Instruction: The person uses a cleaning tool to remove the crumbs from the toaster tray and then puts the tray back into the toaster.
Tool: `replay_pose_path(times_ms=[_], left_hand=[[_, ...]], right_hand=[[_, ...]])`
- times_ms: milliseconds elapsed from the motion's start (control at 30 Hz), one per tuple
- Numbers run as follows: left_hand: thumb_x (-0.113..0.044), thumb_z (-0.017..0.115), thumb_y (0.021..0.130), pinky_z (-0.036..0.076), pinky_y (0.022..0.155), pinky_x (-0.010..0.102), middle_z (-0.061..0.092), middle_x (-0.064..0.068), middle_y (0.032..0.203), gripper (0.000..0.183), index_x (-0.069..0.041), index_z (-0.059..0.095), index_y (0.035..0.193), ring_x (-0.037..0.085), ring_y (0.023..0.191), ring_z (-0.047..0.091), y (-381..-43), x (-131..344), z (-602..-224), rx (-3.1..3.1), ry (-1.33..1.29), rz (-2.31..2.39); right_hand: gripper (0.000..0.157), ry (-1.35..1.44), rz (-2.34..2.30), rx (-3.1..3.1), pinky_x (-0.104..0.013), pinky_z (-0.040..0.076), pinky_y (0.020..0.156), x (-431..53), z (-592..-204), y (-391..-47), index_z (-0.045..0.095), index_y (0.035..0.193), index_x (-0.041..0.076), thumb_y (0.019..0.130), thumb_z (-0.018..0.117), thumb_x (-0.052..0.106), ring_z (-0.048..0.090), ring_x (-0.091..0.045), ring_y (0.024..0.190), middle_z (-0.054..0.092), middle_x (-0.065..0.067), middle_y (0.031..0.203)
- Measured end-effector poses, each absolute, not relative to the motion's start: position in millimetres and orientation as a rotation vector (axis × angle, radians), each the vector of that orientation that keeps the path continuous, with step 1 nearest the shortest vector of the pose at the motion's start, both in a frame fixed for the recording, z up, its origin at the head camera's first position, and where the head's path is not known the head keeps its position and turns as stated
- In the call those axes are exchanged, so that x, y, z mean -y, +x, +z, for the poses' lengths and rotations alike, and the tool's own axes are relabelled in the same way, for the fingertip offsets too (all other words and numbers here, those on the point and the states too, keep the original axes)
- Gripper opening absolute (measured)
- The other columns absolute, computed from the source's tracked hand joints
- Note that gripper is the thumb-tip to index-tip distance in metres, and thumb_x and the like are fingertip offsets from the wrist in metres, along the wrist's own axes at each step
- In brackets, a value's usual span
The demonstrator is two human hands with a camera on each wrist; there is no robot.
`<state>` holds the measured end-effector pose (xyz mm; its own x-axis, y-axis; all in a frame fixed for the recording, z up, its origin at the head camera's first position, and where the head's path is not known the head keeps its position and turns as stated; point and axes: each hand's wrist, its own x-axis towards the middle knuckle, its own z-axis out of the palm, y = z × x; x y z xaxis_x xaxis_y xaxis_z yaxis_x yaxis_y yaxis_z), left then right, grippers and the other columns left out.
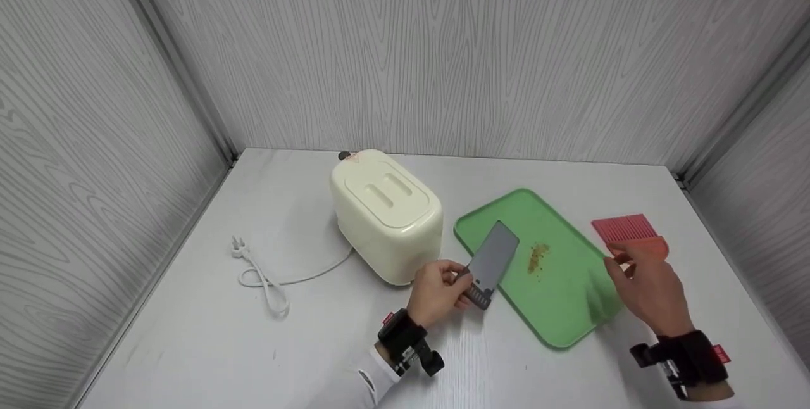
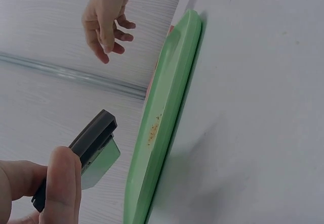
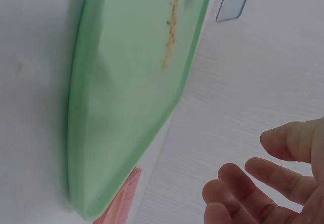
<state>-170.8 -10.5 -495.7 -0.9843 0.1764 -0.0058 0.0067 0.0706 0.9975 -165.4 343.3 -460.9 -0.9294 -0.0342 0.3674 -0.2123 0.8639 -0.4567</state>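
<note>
My left hand [image 1: 440,292] pinches the dark end of a grey crumb tray [image 1: 495,257] between thumb and fingers. The flat plate tilts over the left edge of a green tray [image 1: 569,289], and its far end also shows in the right wrist view. Brown crumbs [image 1: 538,258] lie in a small patch on the green tray. Loosely bent and holding nothing, the fingers of my right hand [image 1: 655,289] hover near a red and orange brush [image 1: 639,241] just past the tray's right edge. In the head view the hand partly overlaps the brush's handle.
A cream toaster [image 1: 386,219] stands left of the green tray, its lid with two raised bars on top. Its white cord and plug [image 1: 240,247] lie on the white table [image 1: 190,333] further left. Grained panels [image 1: 443,61] wall in the back and sides.
</note>
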Motion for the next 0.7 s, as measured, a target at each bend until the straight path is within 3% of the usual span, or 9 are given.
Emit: replay_pose_path(times_ms=[200, 500, 700], left_hand=[[-0.002, 0.070, 0.095, 0.064, 0.056, 0.033, 0.072, 0.009, 0.076, 0.014, 0.006, 0.070, 0.106, 0.010, 0.054, 0.064, -171, 11, -496, -2.189, 0.182, 2.067], [-0.003, 0.071, 0.095, 0.063, 0.055, 0.032, 0.073, 0.008, 0.077, 0.016, 0.006, 0.070, 0.108, 0.010, 0.054, 0.065, -171, 12, -494, -2.187, 0.186, 2.075], [-0.004, 0.071, 0.095, 0.063, 0.055, 0.031, 0.073, 0.008, 0.078, 0.016, 0.006, 0.070, 0.109, 0.010, 0.054, 0.065, -171, 11, -493, -2.190, 0.184, 2.083]], right_hand=[[0.023, 0.206, 0.804, 2.653, -0.022, 0.047, 0.054, -307, -468, -160, 0.073, 0.119, 0.004, 0.098, 0.071, 0.011, 0.065, -0.020, 0.074, 0.074, -0.008, 0.090], [0.023, 0.214, 1.044, 2.732, -0.024, 0.052, 0.070, -261, -483, -149, 0.073, 0.122, 0.008, 0.103, 0.067, 0.019, 0.065, -0.013, 0.082, 0.072, 0.000, 0.095], [0.024, 0.181, 1.185, 2.754, -0.026, 0.052, 0.073, -238, -491, -145, 0.073, 0.124, 0.008, 0.102, 0.067, 0.018, 0.064, -0.014, 0.085, 0.073, -0.001, 0.101]])
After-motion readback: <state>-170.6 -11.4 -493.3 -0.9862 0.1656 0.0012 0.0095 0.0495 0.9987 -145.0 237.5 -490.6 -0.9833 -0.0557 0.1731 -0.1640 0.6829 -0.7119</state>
